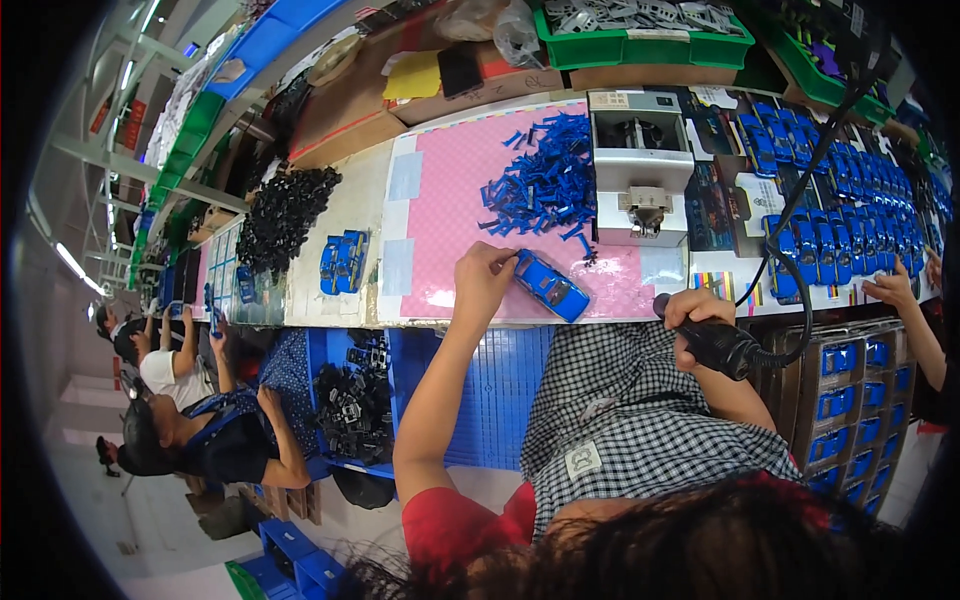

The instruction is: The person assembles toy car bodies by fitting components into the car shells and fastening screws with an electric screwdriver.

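Observation:
On the pink mat [450, 200] near the table's front edge lies a blue toy car [552, 287], set at a slant. My left hand [486, 281] is closed, its fingertips pinching the car's upper left end; whether a small part is also between them is hidden. My right hand [700, 312] is wrapped around a black corded hand tool [715, 343], apart from the car and to its right. The tool's cable [800, 262] loops up at the right. Beyond the car sits a heap of small blue plastic parts [550, 178], a few of them strewn toward the car.
A grey-white metal fixture [643, 180] stands right of the heap. Rows of blue toy cars [850, 240] fill the right side. Leftward are two blue cars [343, 262] and black parts [285, 215]. A blue bin [490, 390] sits below the edge. Other people work at both sides.

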Demonstrator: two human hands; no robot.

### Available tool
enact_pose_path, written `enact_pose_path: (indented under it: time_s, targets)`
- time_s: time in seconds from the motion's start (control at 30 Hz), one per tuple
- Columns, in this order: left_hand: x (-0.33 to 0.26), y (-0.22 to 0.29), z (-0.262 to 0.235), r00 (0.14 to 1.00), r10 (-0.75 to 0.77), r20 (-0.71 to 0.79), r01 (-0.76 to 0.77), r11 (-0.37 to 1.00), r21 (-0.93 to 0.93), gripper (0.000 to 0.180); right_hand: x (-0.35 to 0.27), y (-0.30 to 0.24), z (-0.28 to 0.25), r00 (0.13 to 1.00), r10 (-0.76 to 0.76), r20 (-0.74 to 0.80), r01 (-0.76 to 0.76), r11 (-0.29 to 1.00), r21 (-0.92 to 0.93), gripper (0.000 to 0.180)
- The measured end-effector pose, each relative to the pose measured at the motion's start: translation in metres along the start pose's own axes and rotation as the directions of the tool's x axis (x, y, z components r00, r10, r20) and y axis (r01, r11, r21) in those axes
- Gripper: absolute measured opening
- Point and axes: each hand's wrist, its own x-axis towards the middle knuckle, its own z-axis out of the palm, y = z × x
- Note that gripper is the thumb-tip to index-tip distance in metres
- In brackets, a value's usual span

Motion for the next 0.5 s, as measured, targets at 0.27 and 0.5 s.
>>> enact_pose_path:
  time_s: [0.27, 0.5]
  targets:
    - [0.0044, -0.0035, 0.0022, 1.0, -0.02, -0.005, 0.02, 1.0, 0.008, 0.015, -0.0006, -0.0021, -0.0027, 1.0, -0.001, -0.015, 0.001, 1.0, 0.031, 0.055]
    - [0.0019, -0.0017, 0.0028, 0.998, -0.053, 0.014, 0.054, 0.997, -0.055, 0.015, 0.0, 0.0013, -0.004, 0.999, -0.035, -0.019, 0.036, 0.998, 0.047, 0.055]
